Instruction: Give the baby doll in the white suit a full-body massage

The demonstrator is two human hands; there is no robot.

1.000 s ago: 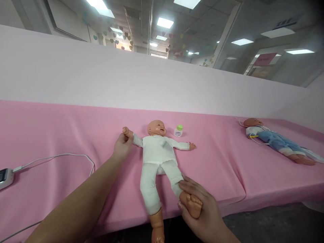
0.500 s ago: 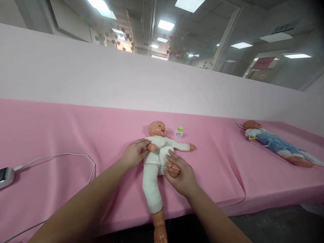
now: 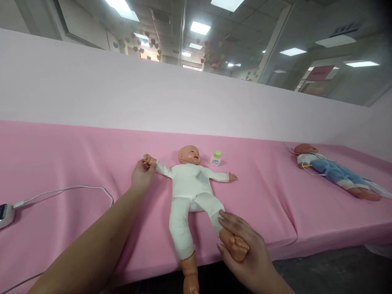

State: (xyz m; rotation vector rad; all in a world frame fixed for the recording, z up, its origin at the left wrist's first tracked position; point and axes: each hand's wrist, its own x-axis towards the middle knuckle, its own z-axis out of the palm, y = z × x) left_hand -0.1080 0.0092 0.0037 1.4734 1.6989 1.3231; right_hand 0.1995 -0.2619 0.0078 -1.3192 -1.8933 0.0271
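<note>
A baby doll (image 3: 191,181) in a white cloth suit lies on its back on the pink sheet, its head toward the wall. My left hand (image 3: 143,174) grips the doll's hand at the left, with that arm stretched outward. At the lower right, my right hand (image 3: 249,249) is wrapped round the doll's foot, the fingers along its ankle and the thumb below. The doll's other leg lies straight, its foot over the table's front edge. Its other arm rests stretched out to the right.
A small bottle (image 3: 215,159) with a green cap stands beside the doll's head. Another doll (image 3: 335,171) in blue clothes lies at the far right with thin tubing. A white device (image 3: 6,215) with a cable sits at the left. Behind the pink sheet (image 3: 260,196) rises a white wall (image 3: 122,94).
My left hand has moved left, drawing the doll's arm out from its chest. My right hand has moved down and right with the foot, so the bent leg is now extended.
</note>
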